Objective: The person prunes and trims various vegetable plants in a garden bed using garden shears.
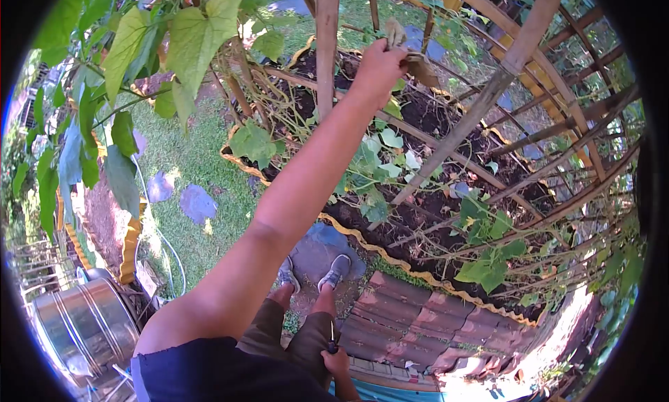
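Note:
My left hand [378, 66] is stretched far out at arm's length to a wooden trellis [498, 81]. Its fingers are closed on a dry brown leaf or pod [420, 67] that hangs among thin vines beside an upright pole [326, 46]. My right hand [338, 363] hangs low by my thigh, closed around a small dark object [332, 345] that is too small to make out. My feet in grey shoes [334, 271] stand on a flat stepping stone below.
Slanted trellis poles cross over a bed of dark soil [425, 116] edged with yellow scalloped border [362, 240]. Clay roof tiles [432, 325] lie at the lower right. A metal drum [83, 329] stands at the lower left. Large green leaves [195, 36] hang close at the upper left.

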`<state>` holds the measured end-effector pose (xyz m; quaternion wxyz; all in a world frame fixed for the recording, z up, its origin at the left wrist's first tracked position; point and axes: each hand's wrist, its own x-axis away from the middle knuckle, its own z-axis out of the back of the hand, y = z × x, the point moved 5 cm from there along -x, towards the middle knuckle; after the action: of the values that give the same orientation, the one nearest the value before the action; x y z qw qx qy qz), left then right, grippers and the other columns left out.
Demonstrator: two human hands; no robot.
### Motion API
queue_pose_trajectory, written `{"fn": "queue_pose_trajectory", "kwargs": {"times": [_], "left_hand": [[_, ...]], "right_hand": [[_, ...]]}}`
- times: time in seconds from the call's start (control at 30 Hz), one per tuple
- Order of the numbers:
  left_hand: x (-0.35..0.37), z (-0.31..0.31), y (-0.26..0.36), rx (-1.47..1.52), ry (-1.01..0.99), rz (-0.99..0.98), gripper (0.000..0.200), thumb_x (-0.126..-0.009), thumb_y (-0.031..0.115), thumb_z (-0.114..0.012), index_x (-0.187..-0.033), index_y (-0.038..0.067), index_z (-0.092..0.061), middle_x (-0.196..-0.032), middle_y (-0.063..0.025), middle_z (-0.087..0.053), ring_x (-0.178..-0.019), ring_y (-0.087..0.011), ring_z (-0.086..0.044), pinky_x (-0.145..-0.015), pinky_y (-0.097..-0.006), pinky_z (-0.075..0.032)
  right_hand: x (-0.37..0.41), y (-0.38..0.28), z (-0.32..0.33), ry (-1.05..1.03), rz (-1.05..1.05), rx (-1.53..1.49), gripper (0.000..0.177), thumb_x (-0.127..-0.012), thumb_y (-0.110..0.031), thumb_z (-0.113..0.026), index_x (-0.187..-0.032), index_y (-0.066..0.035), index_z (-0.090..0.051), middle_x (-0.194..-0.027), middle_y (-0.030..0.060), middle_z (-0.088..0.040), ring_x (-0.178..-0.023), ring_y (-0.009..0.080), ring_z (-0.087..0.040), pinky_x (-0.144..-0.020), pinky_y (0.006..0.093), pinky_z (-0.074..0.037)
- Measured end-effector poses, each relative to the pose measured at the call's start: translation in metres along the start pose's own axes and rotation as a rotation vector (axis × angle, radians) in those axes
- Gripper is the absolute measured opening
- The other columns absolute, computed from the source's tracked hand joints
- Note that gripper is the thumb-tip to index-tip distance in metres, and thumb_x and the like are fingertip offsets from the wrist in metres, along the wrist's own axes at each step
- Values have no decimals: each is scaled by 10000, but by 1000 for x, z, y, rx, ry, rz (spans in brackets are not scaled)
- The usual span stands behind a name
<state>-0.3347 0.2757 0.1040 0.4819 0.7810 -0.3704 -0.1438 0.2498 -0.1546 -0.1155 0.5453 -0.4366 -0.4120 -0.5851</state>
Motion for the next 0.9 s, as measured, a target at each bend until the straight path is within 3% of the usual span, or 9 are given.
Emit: {"fn": "queue_pose_trajectory", "kwargs": {"times": [0.07,0.23,0.3,0.37,0.5,0.63,0.7,0.87,0.9], "left_hand": [[-2,7,-4,-730,269,-82,605,-961,136,-610,-1470,-77,-360,-1504,-286,-401,-1372,-398,-448,-1146,-442,-374],[111,15,-11,-983,-109,-540,647,-949,169,-627,-1520,34,-353,-1574,-262,-329,-1443,-416,-357,-1181,-440,-313],[166,44,-40,-1075,-235,-392,482,-919,132,-653,-1377,55,-522,-1462,-209,-494,-1374,-376,-465,-1131,-423,-382],[219,94,-91,-983,-344,-39,232,-898,109,-649,-1114,25,-639,-1082,-157,-665,-1038,-332,-666,-880,-440,-528],[348,185,-146,-1165,-423,414,498,-862,163,-692,-1340,80,-578,-1332,-225,-592,-1209,-361,-606,-984,-457,-505],[335,203,-55,-1455,-102,-69,624,-869,131,-674,-1463,191,-491,-1610,-280,-173,-1431,-514,-315,-1127,-546,-378],[292,189,14,-1749,47,-463,706,-838,109,-729,-1483,264,-487,-1633,-289,-65,-1513,-504,-83,-1204,-609,-170],[206,139,163,-1916,478,-974,628,-838,138,-747,-1425,262,-563,-1644,-224,-129,-1521,-473,-74,-1211,-618,-79],[198,136,180,-1941,507,-1012,633,-845,135,-741,-1438,243,-549,-1636,-206,-196,-1524,-446,-120,-1215,-608,-87]], "right_hand": [[-4,3,2,2,1,-3,742,-738,-480,-743,-1303,-30,-576,-1214,246,-666,-1163,414,-629,-1005,479,-486],[-17,5,7,17,9,4,738,-726,-475,-756,-1287,-22,-603,-1221,247,-665,-1169,412,-627,-1005,471,-483],[-17,10,9,-9,5,-19,740,-726,-476,-753,-1292,-22,-607,-1232,251,-661,-1174,411,-625,-1008,468,-481],[-16,12,12,-2,7,-17,734,-728,-475,-750,-1287,-21,-611,-1231,254,-660,-1167,412,-629,-1005,471,-482],[-21,5,18,53,78,20,679,-738,-465,-745,-1225,-2,-643,-1165,255,-687,-1119,427,-647,-966,476,-497],[-92,12,2,-15,75,-186,520,-778,-402,-725,-1082,19,-682,-1006,225,-725,-999,372,-692,-869,451,-514],[-69,-67,58,101,287,-149,460,-789,-361,-717,-1053,13,-677,-919,191,-719,-879,314,-699,-786,431,-518],[-72,-267,167,175,816,-382,424,-858,-182,-679,-1215,37,-608,-747,51,-634,-665,120,-590,-608,292,-461],[-57,-308,190,93,856,-455,472,-843,-245,-706,-1203,49,-619,-1040,175,-710,-937,238,-684,-817,355,-511]]}}
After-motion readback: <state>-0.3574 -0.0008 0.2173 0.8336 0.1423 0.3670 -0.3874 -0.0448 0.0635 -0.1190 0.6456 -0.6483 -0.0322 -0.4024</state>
